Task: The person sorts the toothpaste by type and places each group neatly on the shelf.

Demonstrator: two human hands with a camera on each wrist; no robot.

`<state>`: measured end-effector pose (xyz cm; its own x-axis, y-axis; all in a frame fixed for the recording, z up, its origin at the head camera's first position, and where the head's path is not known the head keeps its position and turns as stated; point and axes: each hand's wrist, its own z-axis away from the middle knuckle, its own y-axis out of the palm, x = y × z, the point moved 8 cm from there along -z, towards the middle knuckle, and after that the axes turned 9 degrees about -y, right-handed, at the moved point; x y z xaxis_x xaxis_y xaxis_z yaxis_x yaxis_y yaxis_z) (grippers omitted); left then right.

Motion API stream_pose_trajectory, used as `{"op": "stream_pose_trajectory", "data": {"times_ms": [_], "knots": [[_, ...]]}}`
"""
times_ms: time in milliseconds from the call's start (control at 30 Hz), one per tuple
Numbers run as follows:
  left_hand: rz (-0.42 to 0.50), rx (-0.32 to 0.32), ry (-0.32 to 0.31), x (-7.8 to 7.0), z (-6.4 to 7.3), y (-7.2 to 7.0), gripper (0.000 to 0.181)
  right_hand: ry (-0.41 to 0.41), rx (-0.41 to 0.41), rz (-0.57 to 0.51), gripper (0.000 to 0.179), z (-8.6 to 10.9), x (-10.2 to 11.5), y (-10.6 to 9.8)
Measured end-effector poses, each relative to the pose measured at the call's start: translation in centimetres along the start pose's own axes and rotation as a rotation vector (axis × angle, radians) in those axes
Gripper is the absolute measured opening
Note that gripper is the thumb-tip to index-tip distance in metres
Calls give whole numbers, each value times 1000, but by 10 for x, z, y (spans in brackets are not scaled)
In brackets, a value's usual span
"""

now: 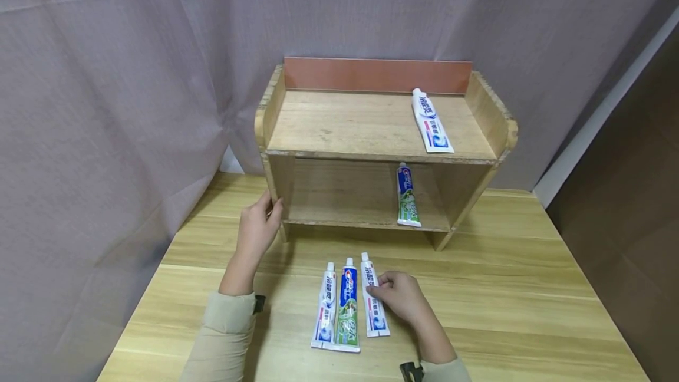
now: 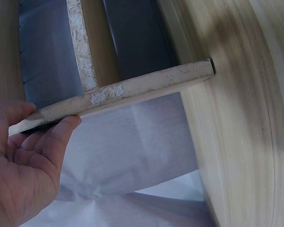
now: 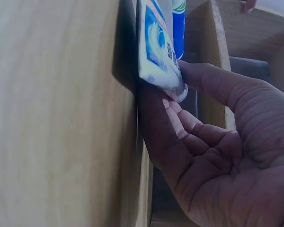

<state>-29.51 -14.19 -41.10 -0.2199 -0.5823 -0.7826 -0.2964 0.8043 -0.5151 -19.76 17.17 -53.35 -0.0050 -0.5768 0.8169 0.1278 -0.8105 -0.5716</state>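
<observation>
My left hand (image 1: 257, 226) grips the left side panel of a two-tier wooden shelf (image 1: 366, 192); the left wrist view shows thumb and fingers on either side of the panel's edge (image 2: 146, 90). On the table before the shelf, my right hand (image 1: 404, 296) pinches a white toothpaste tube (image 1: 375, 305) by its right edge, thumb on top. To its left lie a blue-green Crest tube (image 1: 348, 305) and another white toothpaste tube (image 1: 326, 305), side by side with caps toward the shelf. In the right wrist view the pinched tube stays close to the tabletop.
A white toothpaste tube (image 1: 432, 119) lies on the upper tier, toward the right. Below it, a blue-green toothpaste tube (image 1: 407, 196) rests on the lower tier. A grey curtain (image 1: 132, 105) hangs behind and left of the wooden table (image 1: 514, 287); a dark brown panel (image 1: 626, 205) stands at right.
</observation>
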Motion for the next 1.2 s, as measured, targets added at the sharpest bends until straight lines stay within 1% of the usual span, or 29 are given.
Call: {"op": "stream_pose_trajectory", "data": {"times_ms": [333,767,933,1200], "knots": [[7,4,2,1,2,0,28,-15,-16,-23,23,0,-1,-2],[7,-1,5,1,1,0,28,-48,-47,-58,24,-1,8,-12],[11,3,-1,0,1,0,28,-76,-64,-69,23,-2,13,-16],[12,2,-1,-1,1,0,29,-77,-71,-69,23,-2,19,-21]]}}
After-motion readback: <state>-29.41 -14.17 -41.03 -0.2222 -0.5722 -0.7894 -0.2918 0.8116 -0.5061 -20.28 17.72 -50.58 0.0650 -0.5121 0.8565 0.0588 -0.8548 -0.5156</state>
